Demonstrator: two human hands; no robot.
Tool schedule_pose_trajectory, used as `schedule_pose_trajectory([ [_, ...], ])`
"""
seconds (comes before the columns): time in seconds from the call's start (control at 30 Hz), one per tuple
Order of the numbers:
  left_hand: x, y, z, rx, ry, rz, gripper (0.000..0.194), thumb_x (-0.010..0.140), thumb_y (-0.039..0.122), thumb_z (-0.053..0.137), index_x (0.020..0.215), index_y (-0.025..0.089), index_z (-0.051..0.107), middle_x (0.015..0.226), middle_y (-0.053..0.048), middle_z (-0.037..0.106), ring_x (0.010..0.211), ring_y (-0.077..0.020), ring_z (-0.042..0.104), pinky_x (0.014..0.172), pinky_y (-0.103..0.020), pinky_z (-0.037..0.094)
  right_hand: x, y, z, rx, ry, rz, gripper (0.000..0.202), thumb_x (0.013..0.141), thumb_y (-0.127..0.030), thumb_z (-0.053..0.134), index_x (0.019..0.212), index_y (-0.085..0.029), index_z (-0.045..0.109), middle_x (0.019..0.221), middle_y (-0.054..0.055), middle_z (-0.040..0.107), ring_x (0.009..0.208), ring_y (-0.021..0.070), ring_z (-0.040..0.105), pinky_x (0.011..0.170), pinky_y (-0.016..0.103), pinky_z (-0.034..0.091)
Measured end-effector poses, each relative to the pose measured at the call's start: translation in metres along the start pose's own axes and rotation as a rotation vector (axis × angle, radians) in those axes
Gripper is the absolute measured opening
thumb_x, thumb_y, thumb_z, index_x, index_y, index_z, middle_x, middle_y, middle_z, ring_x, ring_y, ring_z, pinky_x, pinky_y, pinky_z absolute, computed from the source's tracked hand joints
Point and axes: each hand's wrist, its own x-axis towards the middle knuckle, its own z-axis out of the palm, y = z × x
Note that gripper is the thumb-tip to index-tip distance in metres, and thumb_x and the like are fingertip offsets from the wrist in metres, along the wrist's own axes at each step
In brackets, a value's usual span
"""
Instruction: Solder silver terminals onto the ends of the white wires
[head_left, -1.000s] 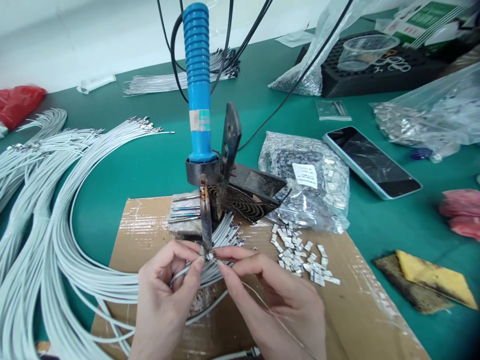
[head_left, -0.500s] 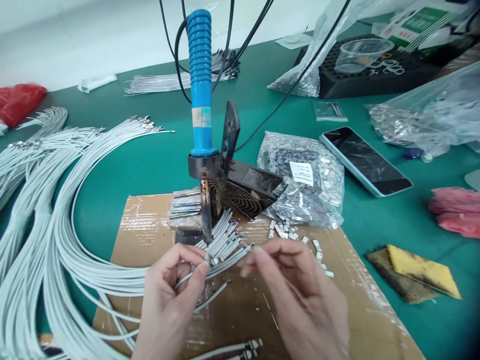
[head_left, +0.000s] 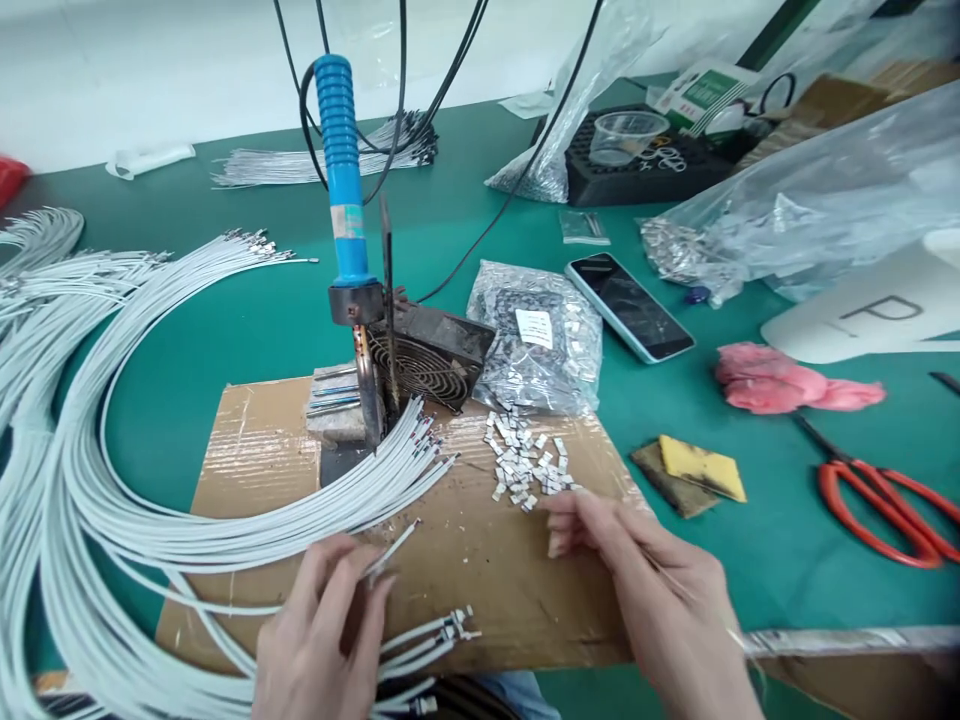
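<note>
My left hand (head_left: 322,625) is over the front of the cardboard, its fingers curled around a single white cable (head_left: 397,545); the fingertips are slightly smeared. To its right, my right hand (head_left: 645,580) has thumb and fingers drawn together beside a loose pile of small white connector pieces (head_left: 517,460). A thin solder wire (head_left: 664,575) runs across that palm. Behind the left hand, a bundle of white cables (head_left: 300,530) ends under the tip of a blue-handled soldering iron (head_left: 337,150) held upright in a stand. Several cables with connectors (head_left: 450,630) lie near the front edge.
A small fan (head_left: 427,350) stands behind the iron. Farther right are a silvery bag (head_left: 536,335), a phone (head_left: 630,305), a yellow sponge (head_left: 701,467), a pink cloth (head_left: 795,380) and red-handled scissors (head_left: 885,500). Cardboard (head_left: 247,440) covers part of the green table.
The view has shifted right. My left hand has moved from the bundle's ends down to the single cable. My right hand has moved away from the left, toward the connector pieces.
</note>
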Motion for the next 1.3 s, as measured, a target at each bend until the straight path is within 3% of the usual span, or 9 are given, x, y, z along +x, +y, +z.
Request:
schedule_pose_trajectory([
  [0.1, 0.003, -0.006, 0.002, 0.162, 0.054, 0.07, 0.014, 0.102, 0.02, 0.057, 0.11, 0.025, 0.066, 0.115, -0.011, 0.065, 0.101, -0.0263, 0.072, 0.087, -0.036, 0.055, -0.003, 0.001, 0.005, -0.166, -0.063, -0.091, 0.024, 0.09, -0.042, 0.073, 0.085, -0.021, 0.083, 0.071, 0.003, 0.076, 0.059, 0.017, 0.069, 0.056, 0.024, 0.057],
  [0.2, 0.008, -0.002, -0.004, 0.007, 0.007, 0.076, 0.015, 0.102, 0.015, 0.051, 0.099, 0.024, 0.062, 0.113, -0.01, 0.063, 0.113, -0.0257, 0.068, 0.096, -0.036, 0.052, -0.003, 0.001, 0.009, -0.257, -0.065, -0.125, 0.021, 0.09, -0.04, 0.072, 0.085, -0.021, 0.081, 0.075, 0.003, 0.076, 0.061, 0.0173, 0.068, 0.057, 0.025, 0.056],
  [0.37, 0.015, 0.015, -0.017, -0.281, -0.231, -0.037, 0.012, 0.104, 0.022, 0.05, 0.1, 0.027, 0.06, 0.082, 0.002, 0.069, 0.062, -0.0145, 0.064, 0.059, -0.023, 0.049, -0.002, 0.002, 0.022, -0.432, -0.052, -0.172, 0.021, 0.089, -0.042, 0.072, 0.086, -0.023, 0.08, 0.073, 0.002, 0.072, 0.055, 0.0169, 0.061, 0.055, 0.029, 0.05],
  [0.43, 0.017, 0.02, -0.017, -0.308, -0.238, -0.062, 0.01, 0.103, 0.024, 0.054, 0.103, 0.027, 0.063, 0.079, 0.004, 0.071, 0.057, -0.0137, 0.061, 0.055, -0.022, 0.047, -0.002, 0.003, 0.028, -0.483, -0.018, -0.194, 0.022, 0.087, -0.043, 0.072, 0.085, -0.022, 0.078, 0.073, 0.002, 0.069, 0.058, 0.0193, 0.062, 0.056, 0.032, 0.047],
  [0.57, 0.019, 0.024, -0.013, -0.302, -0.205, -0.015, 0.014, 0.102, 0.023, 0.057, 0.089, 0.026, 0.063, 0.07, 0.005, 0.066, 0.055, -0.0133, 0.057, 0.053, -0.022, 0.043, -0.005, 0.003, 0.038, -0.505, -0.021, -0.239, 0.017, 0.088, -0.036, 0.066, 0.082, -0.022, 0.074, 0.074, 0.003, 0.07, 0.063, 0.0208, 0.065, 0.059, 0.032, 0.047],
  [0.67, 0.019, 0.022, -0.01, -0.313, -0.179, -0.004, 0.016, 0.101, 0.023, 0.059, 0.086, 0.024, 0.063, 0.066, 0.005, 0.064, 0.051, -0.0128, 0.053, 0.051, -0.023, 0.041, -0.011, 0.002, 0.039, -0.467, -0.022, -0.262, 0.016, 0.089, -0.033, 0.064, 0.083, -0.022, 0.074, 0.077, 0.003, 0.072, 0.067, 0.021, 0.067, 0.065, 0.033, 0.052],
  [0.87, 0.018, 0.022, -0.008, -0.378, -0.143, -0.069, 0.018, 0.1, 0.029, 0.062, 0.083, 0.023, 0.066, 0.061, 0.005, 0.057, 0.046, -0.0118, 0.045, 0.045, -0.024, 0.033, -0.032, -0.006, 0.04, -0.279, -0.107, -0.168, 0.014, 0.095, -0.03, 0.064, 0.095, -0.021, 0.075, 0.075, 0.002, 0.075, 0.059, 0.0166, 0.069, 0.057, 0.025, 0.057],
  [1.1, 0.019, 0.028, -0.011, -0.467, -0.137, -0.214, 0.023, 0.097, 0.037, 0.066, 0.081, 0.021, 0.07, 0.068, 0.001, 0.064, 0.057, -0.0139, 0.053, 0.05, -0.023, 0.037, -0.047, -0.034, 0.051, 0.166, -0.386, 0.08, 0.015, 0.091, -0.03, 0.076, 0.083, -0.023, 0.087, 0.071, 0.002, 0.07, 0.061, 0.0151, 0.059, 0.053, 0.023, 0.045],
  [1.3, 0.019, 0.029, -0.012, -0.567, -0.193, -0.32, 0.025, 0.097, 0.041, 0.065, 0.082, 0.022, 0.07, 0.07, 0.002, 0.062, 0.06, -0.0138, 0.052, 0.054, -0.024, 0.037, -0.051, -0.045, 0.053, 0.302, -0.412, 0.148, 0.013, 0.089, -0.025, 0.078, 0.091, -0.029, 0.09, 0.071, 0.002, 0.068, 0.062, 0.0134, 0.056, 0.053, 0.022, 0.042],
])
